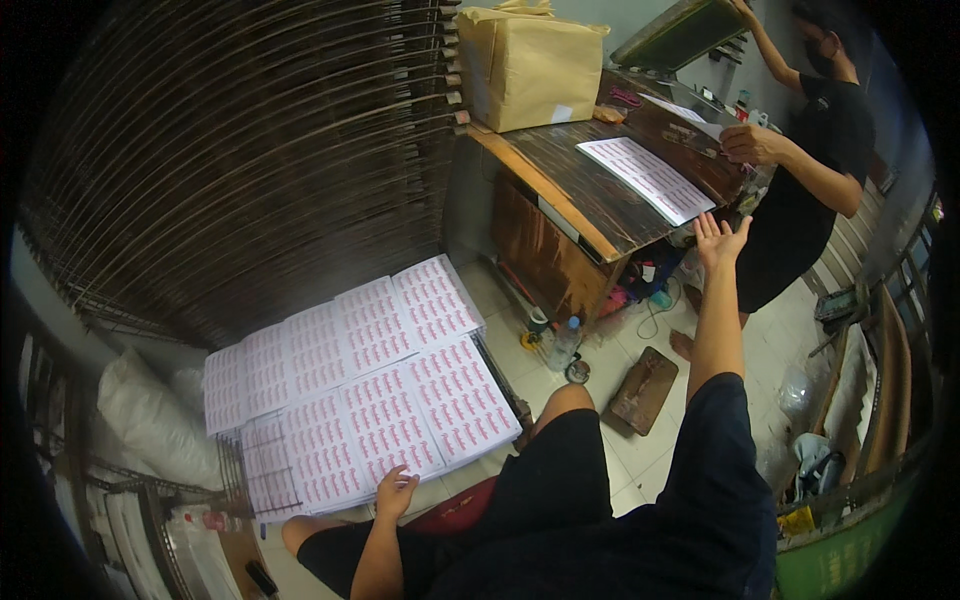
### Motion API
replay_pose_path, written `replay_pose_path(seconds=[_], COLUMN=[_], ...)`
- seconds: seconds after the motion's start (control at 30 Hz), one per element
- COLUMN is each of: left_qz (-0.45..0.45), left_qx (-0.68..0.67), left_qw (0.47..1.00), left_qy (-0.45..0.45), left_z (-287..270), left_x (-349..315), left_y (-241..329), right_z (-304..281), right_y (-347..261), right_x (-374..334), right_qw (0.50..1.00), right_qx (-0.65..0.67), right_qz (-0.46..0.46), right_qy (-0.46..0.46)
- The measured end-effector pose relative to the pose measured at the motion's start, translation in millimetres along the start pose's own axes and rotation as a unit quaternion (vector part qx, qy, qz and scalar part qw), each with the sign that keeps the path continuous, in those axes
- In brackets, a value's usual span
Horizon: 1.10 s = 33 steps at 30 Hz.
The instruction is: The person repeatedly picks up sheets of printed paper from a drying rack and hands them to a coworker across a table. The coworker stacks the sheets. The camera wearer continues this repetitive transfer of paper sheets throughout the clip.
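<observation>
My right hand (720,243) reaches out to the wooden table, palm up with its fingers spread and nothing in it. Its fingertips are by the near corner of a white sheet printed with rows of red lettering (648,180); whether they touch it I cannot tell. Low in front of me, my left hand (397,491) is loosely bent, its fingers apart, and holds nothing. It is at the near edge of a rack covered with overlapping printed sheets (378,418), which bear the same red rows.
A co-worker (825,150) in black stands beyond the table (540,160), holding a sheet and a raised screen frame (680,35). A brown paper-wrapped package (530,70) sits on the table. Raised rack shelves (250,150) rise at left. A bottle (565,340) and brown box (643,391) are on the floor.
</observation>
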<state>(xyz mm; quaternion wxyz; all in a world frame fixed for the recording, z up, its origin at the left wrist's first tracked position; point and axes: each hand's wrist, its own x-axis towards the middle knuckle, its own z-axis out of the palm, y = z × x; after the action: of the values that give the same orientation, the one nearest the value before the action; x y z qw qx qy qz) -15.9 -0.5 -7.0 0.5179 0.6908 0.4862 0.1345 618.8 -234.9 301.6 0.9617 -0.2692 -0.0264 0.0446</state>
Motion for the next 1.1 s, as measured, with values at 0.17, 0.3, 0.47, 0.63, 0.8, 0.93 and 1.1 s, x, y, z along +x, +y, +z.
replay_pose_path(seconds=[0.17, 0.3, 0.47, 0.63, 0.8, 0.93, 1.1], left_qz=[0.01, 0.02, 0.004, 0.009, 0.056, 0.141, 0.227], left_qx=[0.009, -0.007, -0.027, -0.04, -0.078, -0.212, -0.414], left_qw=[1.0, 1.0, 1.0, 0.999, 0.995, 0.963, 0.878], left_qy=[0.005, -0.006, -0.011, -0.028, -0.029, -0.091, -0.076], left_z=[-2, 0, 0, 6, 14, 27, 19], left_x=[2, 5, 4, 6, -15, -28, -57], left_y=[-10, -13, -14, -7, 64, 143, 226], right_z=[18, -8, 1, 21, 26, 22, 18], right_y=[-1, 4, 29, 51, 93, 151, 196], right_x=[-6, 14, -20, -70, -181, -293, -417], right_qw=[0.989, 0.983, 0.944, 0.941, 0.958, 0.962, 0.956], right_qx=[0.133, 0.054, -0.258, -0.3, -0.213, -0.195, -0.164], right_qz=[0.051, 0.147, 0.135, 0.061, -0.003, 0.015, 0.054], right_qy=[0.03, -0.095, -0.157, -0.141, -0.193, -0.191, -0.238])
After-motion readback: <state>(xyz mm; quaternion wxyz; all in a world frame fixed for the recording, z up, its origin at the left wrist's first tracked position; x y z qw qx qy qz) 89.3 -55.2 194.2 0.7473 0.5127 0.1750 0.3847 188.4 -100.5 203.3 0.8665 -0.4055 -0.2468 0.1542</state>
